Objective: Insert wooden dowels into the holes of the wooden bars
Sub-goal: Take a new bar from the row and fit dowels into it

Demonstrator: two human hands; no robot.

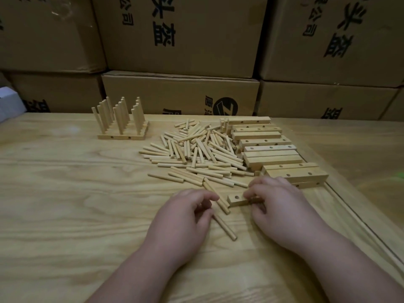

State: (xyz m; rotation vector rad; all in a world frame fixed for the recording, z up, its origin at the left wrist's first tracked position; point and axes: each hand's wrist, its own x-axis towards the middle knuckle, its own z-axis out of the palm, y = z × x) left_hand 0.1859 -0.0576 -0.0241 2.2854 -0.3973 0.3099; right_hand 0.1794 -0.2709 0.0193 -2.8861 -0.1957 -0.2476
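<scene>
A short wooden bar (235, 199) with a round hole near its left end lies flat on the table in front of me; my right hand (277, 206) grips its right part and covers most of it. My left hand (185, 217) is curled around a wooden dowel (225, 228) that sticks out to the lower right; two more dowels (216, 199) lie just beyond its fingers. A loose heap of dowels (196, 149) spreads behind the hands. To the right of the heap lies a stack of drilled bars (269, 147).
Several bars with upright dowels (120, 119) stand in a row at the back left of the wooden table (65, 193). Cardboard boxes (179, 40) form a wall behind the table. A white object (8, 103) shows at the far left edge.
</scene>
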